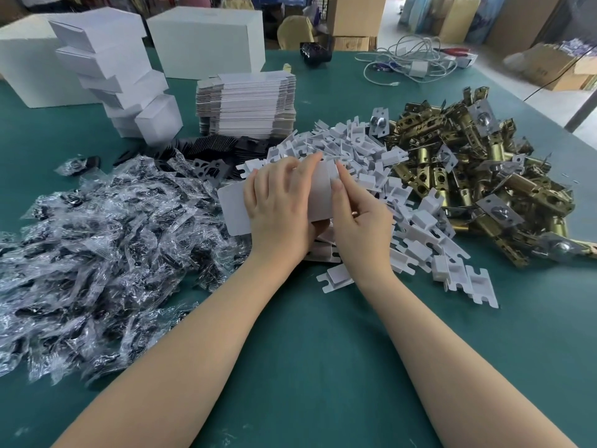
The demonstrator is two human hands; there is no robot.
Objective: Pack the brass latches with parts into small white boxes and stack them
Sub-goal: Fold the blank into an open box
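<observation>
My left hand (277,208) grips a small white box (318,197) at the table's middle, fingers curled over its top. One flap of the box (232,208) sticks out open to the left. My right hand (358,218) pinches the box's right end, forefinger laid along its edge. A heap of brass latches (468,176) lies to the right. White plastic inserts (355,147) are piled just behind and right of my hands. Clear bags of dark parts (103,247) spread out on the left. Packed white boxes (129,88) stand stacked at the back left.
A pile of flat box blanks (245,101) sits behind the inserts, with black plates (210,147) in front of it. Two large white cartons (206,40) stand at the back. Cables (410,63) lie far right. Green table cloth (307,367) shows near me.
</observation>
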